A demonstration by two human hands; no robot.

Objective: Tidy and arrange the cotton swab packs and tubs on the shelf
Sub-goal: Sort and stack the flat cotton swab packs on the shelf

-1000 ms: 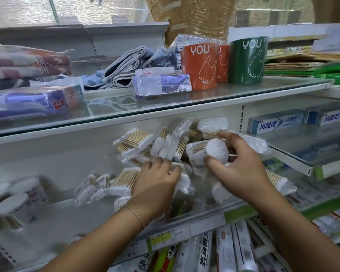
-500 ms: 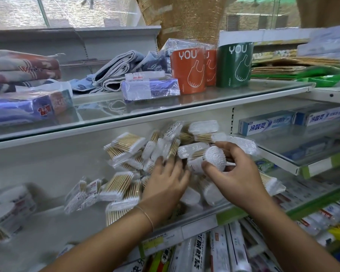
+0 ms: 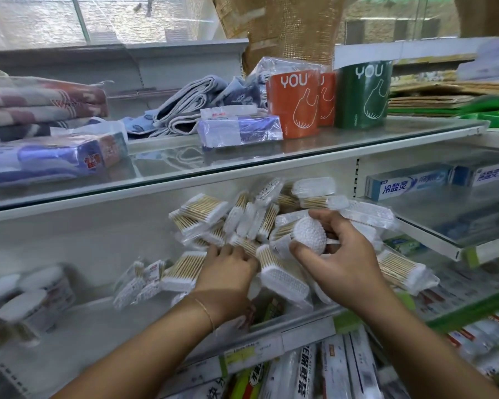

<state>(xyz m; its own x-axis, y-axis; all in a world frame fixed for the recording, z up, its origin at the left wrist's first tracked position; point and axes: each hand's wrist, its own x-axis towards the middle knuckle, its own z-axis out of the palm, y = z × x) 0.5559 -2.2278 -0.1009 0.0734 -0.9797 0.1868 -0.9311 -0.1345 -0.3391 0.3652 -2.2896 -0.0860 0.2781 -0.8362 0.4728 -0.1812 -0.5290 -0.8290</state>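
Item: round pack [image 3: 310, 234] of cotton swabs, at frame centre, clamped in the right hand [image 3: 346, 257], thumb beneath and fingers curled over the top. Its white, dotted tip end faces the camera. The wooden sticks run back from it toward 10 o'clock, so the long axis lies 4 to 10, pointing into the shelf [image 3: 98, 318]. Left hand [image 3: 228, 275]: at 8 o'clock from the pack, just beside the right hand, palm down, fingertips on the heap [image 3: 260, 214] of clear-wrapped packs; whether it pinches one cannot be told. Heap: packs lie crossed at many angles. Flat pack [image 3: 200, 207] at 10 o'clock, sticks 8 to 2. Second flat pack [image 3: 182, 270] at 8 o'clock, white tips toward 7. Long pack [image 3: 398, 269] at 4 o'clock, sticks 10 to 4, tips toward the shelf front. Tubs [image 3: 32, 309]: white-lidded, blurred, upright, far out at 8 o'clock, well apart from the heap. Open room: bare shelf floor between tubs and heap. Bounds: price rail [image 3: 306, 335] along the front edge at 6 o'clock; upper glass shelf [image 3: 343, 145] overhead at 12; toothpaste boxes [image 3: 409, 184] on the neighbouring shelf at 2 o'clock. On the upper glass shelf: orange and green rolls [image 3: 293, 105], folded towels [image 3: 41, 105].
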